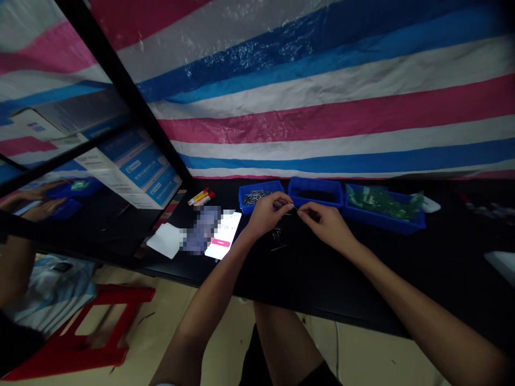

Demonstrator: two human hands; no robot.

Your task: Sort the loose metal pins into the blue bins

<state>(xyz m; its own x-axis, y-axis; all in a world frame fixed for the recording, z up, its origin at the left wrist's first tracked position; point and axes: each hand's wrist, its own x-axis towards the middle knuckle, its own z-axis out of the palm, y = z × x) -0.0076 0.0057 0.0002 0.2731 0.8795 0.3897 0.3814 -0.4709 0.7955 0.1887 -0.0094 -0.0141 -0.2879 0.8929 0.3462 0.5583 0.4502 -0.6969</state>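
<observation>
Head view: some loose metal pins (277, 236) lie on the black counter (306, 279), 7 o'clock from the skinny piece (296, 208) that left hand (269, 213) and right hand (326, 222) both pinch (too tiny to ID tbh). Farther back, blue tray (243, 202) of metal bits (256, 198) at 10 o'clock, second tray (316, 184) at 1, green bags (374, 202) at 3.
</observation>
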